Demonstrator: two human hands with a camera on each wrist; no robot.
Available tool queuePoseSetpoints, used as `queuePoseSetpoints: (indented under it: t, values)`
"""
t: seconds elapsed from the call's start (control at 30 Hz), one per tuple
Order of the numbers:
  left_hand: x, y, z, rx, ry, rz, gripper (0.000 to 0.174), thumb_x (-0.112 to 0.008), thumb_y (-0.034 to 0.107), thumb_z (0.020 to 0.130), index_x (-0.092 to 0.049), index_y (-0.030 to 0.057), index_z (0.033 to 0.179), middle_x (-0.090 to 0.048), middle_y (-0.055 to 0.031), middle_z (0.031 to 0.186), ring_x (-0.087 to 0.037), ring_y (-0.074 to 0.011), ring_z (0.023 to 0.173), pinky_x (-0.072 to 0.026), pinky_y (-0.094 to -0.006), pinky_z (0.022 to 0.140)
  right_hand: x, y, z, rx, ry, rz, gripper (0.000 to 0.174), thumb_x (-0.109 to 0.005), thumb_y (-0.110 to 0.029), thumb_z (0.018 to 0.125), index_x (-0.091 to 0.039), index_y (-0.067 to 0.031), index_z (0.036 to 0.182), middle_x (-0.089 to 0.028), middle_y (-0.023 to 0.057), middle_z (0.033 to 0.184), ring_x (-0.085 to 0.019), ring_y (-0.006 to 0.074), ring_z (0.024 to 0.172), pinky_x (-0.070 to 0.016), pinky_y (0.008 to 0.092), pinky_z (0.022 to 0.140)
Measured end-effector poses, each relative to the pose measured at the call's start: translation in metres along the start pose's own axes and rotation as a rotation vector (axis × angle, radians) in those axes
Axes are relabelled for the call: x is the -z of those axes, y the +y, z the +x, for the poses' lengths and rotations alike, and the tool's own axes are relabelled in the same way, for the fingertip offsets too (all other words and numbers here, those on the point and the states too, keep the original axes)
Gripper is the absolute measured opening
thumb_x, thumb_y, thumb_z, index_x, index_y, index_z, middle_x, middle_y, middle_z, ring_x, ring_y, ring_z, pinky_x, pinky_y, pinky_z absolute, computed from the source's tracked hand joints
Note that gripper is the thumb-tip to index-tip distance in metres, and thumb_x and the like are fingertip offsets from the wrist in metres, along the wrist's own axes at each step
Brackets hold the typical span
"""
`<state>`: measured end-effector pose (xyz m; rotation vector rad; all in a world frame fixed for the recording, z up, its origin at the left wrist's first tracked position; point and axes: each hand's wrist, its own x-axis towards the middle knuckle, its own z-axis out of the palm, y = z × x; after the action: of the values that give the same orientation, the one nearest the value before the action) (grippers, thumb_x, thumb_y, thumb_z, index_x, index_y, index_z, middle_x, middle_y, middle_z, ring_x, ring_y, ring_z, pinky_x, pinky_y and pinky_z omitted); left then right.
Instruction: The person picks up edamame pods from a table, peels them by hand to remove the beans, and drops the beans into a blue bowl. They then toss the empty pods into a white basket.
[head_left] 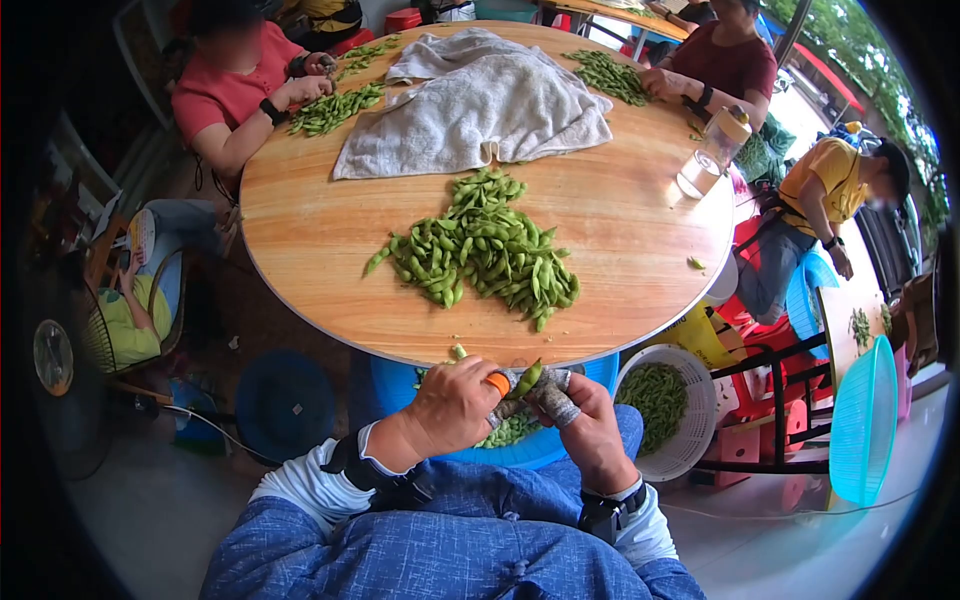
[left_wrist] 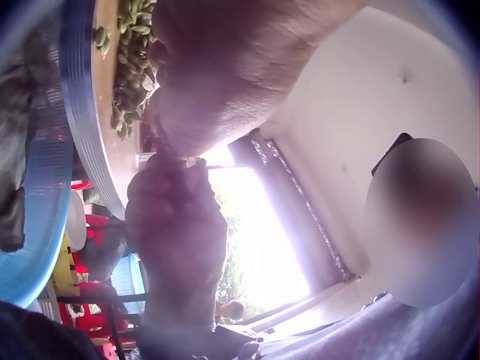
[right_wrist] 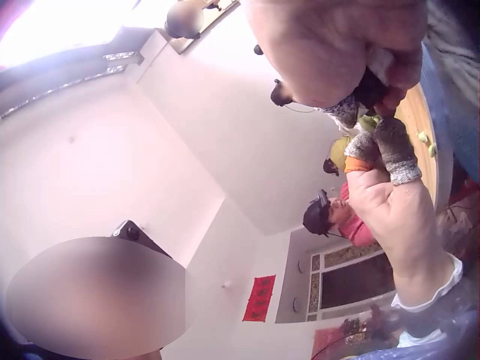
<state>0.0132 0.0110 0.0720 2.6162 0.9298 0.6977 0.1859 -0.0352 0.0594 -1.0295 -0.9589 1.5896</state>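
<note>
Wears blue clothing (head_left: 430, 560), crosshatched with pale lines, elbow-ward of the black wrist straps (head_left: 352, 466). Shows pale sleeves (head_left: 312, 490) under the straps and, fingerward of them, mottled grey finger covers (head_left: 551, 402) and, on the left hand (head_left: 445, 405), an orange band (head_left: 497, 383).

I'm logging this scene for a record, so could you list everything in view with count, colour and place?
Table: one, wood-coloured, centre
Cloth: one, whitish, on table
Main pod pile: one, green, table's near side
Other pod piles: several, green, near other people
Bottle: one, clear, table's right
Basin: one, blue, below the hands
Round basket: one, white, right of basin, holding pods
Large basket: one, turquoise, far right
Dark basin: one, blue, floor left
Stools: several, red, right
Other people: at least four, varied clothing, around
Held pod: one, green, between the hands
Left hand: one, orange band and grey finger covers, near edge
Right hand: one, grey finger covers, near edge
</note>
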Motion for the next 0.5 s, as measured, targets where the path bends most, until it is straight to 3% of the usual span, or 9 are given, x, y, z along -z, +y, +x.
queuePoseSetpoints:
  t: [0.5]
  values:
    - [0.002,0.001,0.0,-0.03,-0.121,0.035,0.02,-0.058,0.005,0.05,-0.054,-0.0035,0.068,-0.053,-0.0164,0.083,-0.054,-0.0292,0.076,-0.0456,-0.0368,0.059,0.001,0.01,0.002,0.025,0.034,0.034,0.017,-0.053,-0.007,0.081,-0.054,0.0024,0.095,-0.058,0.0007,0.087,-0.05,0.0068,0.08,-0.0396,0.0204,0.072]
